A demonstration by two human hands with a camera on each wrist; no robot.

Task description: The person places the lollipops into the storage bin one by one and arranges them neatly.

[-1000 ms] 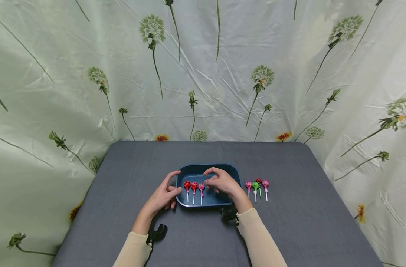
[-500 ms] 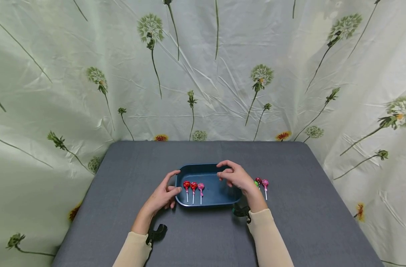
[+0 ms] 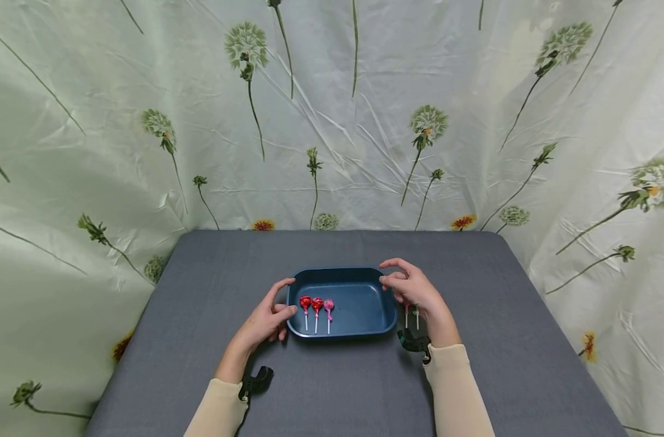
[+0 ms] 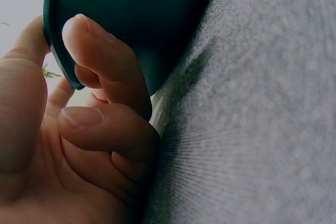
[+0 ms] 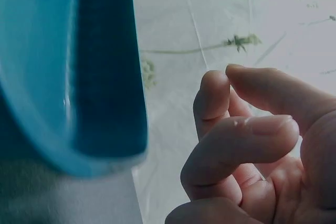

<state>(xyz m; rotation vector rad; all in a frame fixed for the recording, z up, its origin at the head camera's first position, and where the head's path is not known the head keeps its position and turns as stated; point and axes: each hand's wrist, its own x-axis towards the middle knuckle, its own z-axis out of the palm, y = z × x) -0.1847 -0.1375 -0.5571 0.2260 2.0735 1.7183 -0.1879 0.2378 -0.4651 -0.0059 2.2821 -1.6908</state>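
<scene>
A dark blue rectangular tray (image 3: pixel 359 333) sits mid-table. At its left end lie three lollipops in a row: a red lollipop (image 3: pixel 306 302), another red lollipop (image 3: pixel 317 304) and a pink lollipop (image 3: pixel 329 305), sticks toward the person. My left hand (image 3: pixel 266 315) holds the tray's left end, thumb at the rim and index finger at the far corner. Just past the tray's right end hovers my right hand (image 3: pixel 416 291), fingers loosely bent, nothing between them in the right wrist view. Beneath it show a pink lollipop (image 3: pixel 406 308) and a white stick (image 3: pixel 417 319); the hand hides the others there.
A grey cloth-covered table (image 3: pixel 332 388) spreads under everything. Behind it hangs a pale curtain (image 3: pixel 332 121) with dandelion prints. Each wrist wears a black camera mount, such as the left mount (image 3: pixel 258 381).
My right hand has moved right, from above the tray to over the lollipops beside it, covering most of them. The left hand and the three lollipops in the tray keep their places.
</scene>
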